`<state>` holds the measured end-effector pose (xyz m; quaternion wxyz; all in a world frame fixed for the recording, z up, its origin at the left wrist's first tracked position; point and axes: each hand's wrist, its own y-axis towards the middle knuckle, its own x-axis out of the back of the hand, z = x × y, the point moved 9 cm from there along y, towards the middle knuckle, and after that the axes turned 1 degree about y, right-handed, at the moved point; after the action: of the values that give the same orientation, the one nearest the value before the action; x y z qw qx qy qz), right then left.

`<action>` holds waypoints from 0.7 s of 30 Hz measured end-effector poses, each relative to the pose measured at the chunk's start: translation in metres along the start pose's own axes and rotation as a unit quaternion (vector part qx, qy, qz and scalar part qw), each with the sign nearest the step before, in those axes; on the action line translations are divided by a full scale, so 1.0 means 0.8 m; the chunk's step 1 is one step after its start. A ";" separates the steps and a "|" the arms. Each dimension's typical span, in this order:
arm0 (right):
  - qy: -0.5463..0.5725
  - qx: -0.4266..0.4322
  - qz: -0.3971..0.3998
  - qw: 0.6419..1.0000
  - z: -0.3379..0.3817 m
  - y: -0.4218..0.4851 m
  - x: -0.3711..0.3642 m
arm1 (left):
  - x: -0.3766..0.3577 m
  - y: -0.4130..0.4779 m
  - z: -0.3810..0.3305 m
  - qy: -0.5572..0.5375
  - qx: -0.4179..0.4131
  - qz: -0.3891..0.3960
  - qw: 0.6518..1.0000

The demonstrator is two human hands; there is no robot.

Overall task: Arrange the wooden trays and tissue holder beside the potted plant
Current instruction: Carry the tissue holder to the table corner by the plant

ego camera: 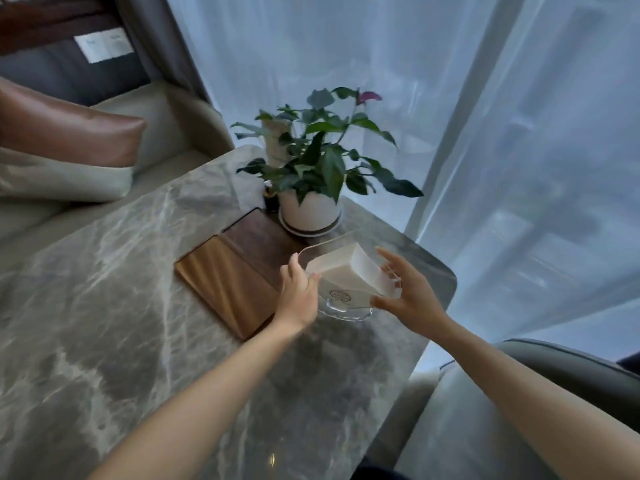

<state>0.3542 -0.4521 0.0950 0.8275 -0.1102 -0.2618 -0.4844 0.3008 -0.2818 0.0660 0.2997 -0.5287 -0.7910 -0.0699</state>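
Tissue holder in both hands, tilted, w/ its clear foot near or on the marble table — can't tell which. Sits just in front of potted plant, camera side, close to the pot's saucer. Left hand clasped on holder's left end, fingers curled round the clear rim. Right hand spread wide, thumb under the near right corner, fingers up along the right side; cradling more than pinching. White tissue stack visible inside, leaning w/ the box.

Wooden trays already down: dark tray touching-close to the pot's left-front, lighter tray butted against it, further from the plant. Edges look roughly in line.

Step in hand, prob.: seating the holder, last item of the set. Next move calls for levelling the box, lowering flat beside the plant, right of the trays, w/o nudging saucer or leaves. Table edge near on plant's right, so little room there. Then both hands off.
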 end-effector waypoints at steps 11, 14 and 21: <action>-0.007 -0.068 -0.085 0.994 -0.099 0.029 0.128 | -0.139 0.080 -0.105 0.036 -0.042 0.099 0.994; -0.013 -0.086 -0.096 0.992 -0.121 0.033 0.147 | -0.167 0.095 -0.119 0.038 -0.037 0.112 0.992; -0.008 -0.124 -0.105 0.987 -0.161 0.038 0.171 | -0.214 0.121 -0.134 0.048 -0.038 0.133 0.989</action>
<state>0.4763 -0.5947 0.0634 0.7499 -0.1877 -0.2163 -0.5963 0.4736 -0.4219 0.0385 0.3236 -0.6366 -0.6948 -0.0851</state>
